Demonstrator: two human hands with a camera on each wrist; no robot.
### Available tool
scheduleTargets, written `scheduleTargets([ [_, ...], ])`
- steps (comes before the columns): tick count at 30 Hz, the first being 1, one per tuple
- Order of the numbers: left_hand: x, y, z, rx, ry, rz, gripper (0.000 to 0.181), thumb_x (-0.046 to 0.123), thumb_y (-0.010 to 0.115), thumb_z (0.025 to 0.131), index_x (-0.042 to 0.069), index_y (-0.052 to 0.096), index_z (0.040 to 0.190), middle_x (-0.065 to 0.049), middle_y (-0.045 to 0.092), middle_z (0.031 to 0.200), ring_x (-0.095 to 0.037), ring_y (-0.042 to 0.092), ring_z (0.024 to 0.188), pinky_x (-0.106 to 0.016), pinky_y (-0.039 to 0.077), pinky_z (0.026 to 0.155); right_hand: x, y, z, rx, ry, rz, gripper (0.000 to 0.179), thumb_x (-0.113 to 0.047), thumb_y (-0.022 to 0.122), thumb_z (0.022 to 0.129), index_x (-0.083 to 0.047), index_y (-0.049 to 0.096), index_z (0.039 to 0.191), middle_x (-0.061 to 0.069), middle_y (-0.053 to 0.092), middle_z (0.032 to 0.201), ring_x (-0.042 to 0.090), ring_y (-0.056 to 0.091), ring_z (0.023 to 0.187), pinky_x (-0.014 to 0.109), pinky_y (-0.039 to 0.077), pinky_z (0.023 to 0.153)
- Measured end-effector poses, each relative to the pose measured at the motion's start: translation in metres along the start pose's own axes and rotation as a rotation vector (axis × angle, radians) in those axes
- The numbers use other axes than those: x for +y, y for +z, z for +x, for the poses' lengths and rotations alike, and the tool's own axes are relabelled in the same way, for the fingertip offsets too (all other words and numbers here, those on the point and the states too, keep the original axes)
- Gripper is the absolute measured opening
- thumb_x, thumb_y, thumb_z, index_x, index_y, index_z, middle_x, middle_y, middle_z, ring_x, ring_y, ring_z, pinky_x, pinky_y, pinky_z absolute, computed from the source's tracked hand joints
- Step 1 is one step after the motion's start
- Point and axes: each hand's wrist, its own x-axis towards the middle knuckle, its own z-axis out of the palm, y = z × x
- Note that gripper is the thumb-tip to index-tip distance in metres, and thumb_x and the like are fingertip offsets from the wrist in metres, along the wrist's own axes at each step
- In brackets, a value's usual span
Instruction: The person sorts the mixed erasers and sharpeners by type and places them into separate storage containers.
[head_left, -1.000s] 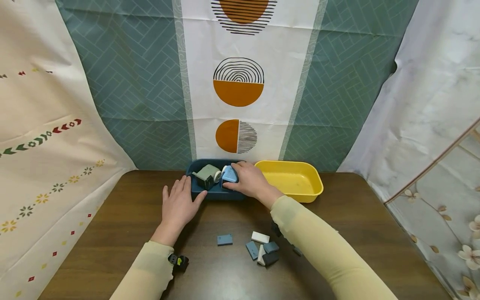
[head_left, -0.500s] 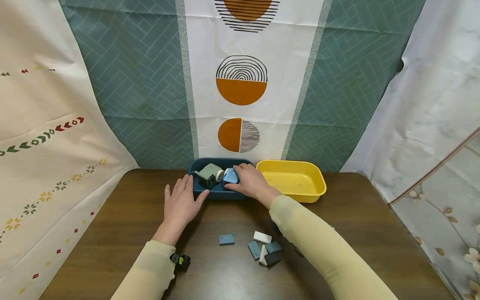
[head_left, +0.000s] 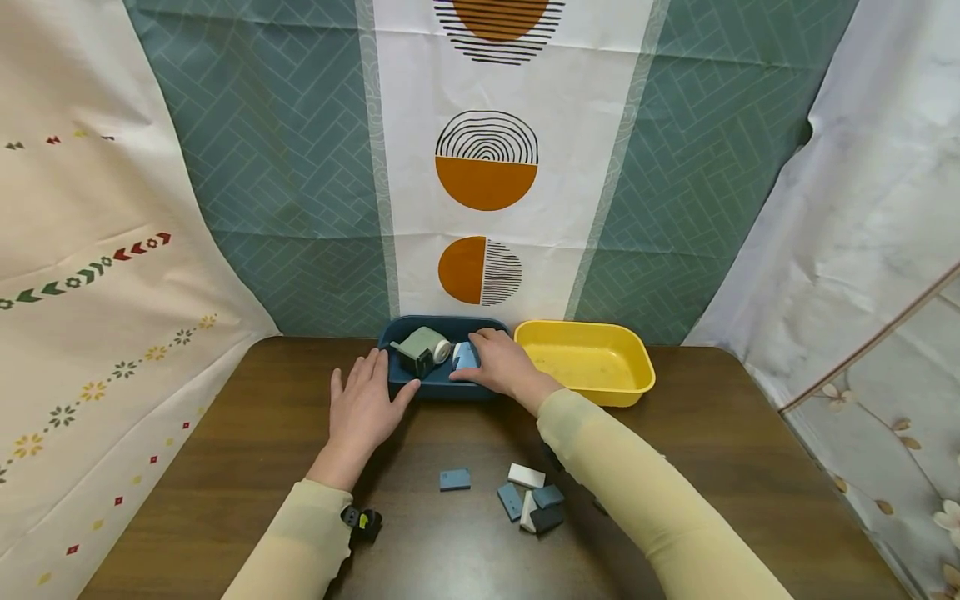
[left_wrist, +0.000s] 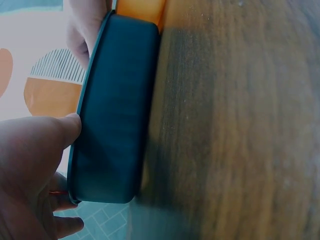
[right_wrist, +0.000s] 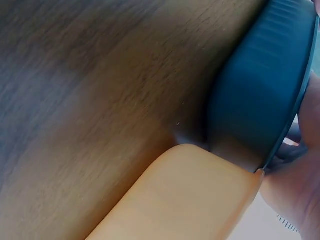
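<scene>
Head view shows a wide brown table [head_left: 247,450], flat, so things can sit on it without sliding. At its far edge, in easy reach of both arms, a yellow box [head_left: 592,362] sits right next to a dark blue box [head_left: 450,392]; the yellow one has nothing in it. The left hand [head_left: 366,400] is at the left end of the blue box, with its fingers straight and spread and not wrapped around anything. In the left wrist view its thumb touches the rim, which may help the box not to slip. The right hand [head_left: 501,358] reaches over the blue box's right end and has its thumb and fingers around a light blue piece [head_left: 464,356], down inside the box; that looks like a good way to hold something so chunky. Beside it in the box lies a green toy [head_left: 422,343] with a white round end, tipped a bit, maybe because its shape is lumpy. The box walls likely stop both from rolling off. Nearer the person, some little blocks [head_left: 528,510] lie in a loose heap, one leaning on another, and one small blue block [head_left: 454,479] lies flat by itself.
</scene>
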Motion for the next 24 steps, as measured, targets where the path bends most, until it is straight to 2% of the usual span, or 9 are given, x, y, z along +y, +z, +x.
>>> scheduleTargets([
  [16, 0.0015, -0.0006, 0.0003, -0.003, 0.002, -0.011, 0.089, 0.057, 0.060, 0.111, -0.006, 0.036, 0.169, -0.029, 0.034, 0.174, -0.051, 0.030, 0.161, -0.075, 0.005, 0.129, 0.0030, 0.0038, -0.0037, 0.008, -0.015, 0.004, 0.096, -0.070, 0.069, 0.100, -0.007, 0.045, 0.169, 0.012, 0.044, 0.173, 0.032, 0.042, 0.158, 0.048, 0.032, 0.131],
  [24, -0.0043, 0.0001, 0.0026, -0.037, -0.011, -0.030, 0.093, 0.060, 0.055, 0.112, -0.007, 0.028, 0.171, -0.028, 0.022, 0.179, -0.051, 0.021, 0.164, -0.076, 0.005, 0.128, 0.0023, 0.0045, -0.0040, 0.014, -0.024, 0.001, 0.096, -0.070, 0.067, 0.101, -0.006, 0.044, 0.169, 0.012, 0.044, 0.173, 0.032, 0.042, 0.158, 0.047, 0.032, 0.131],
])
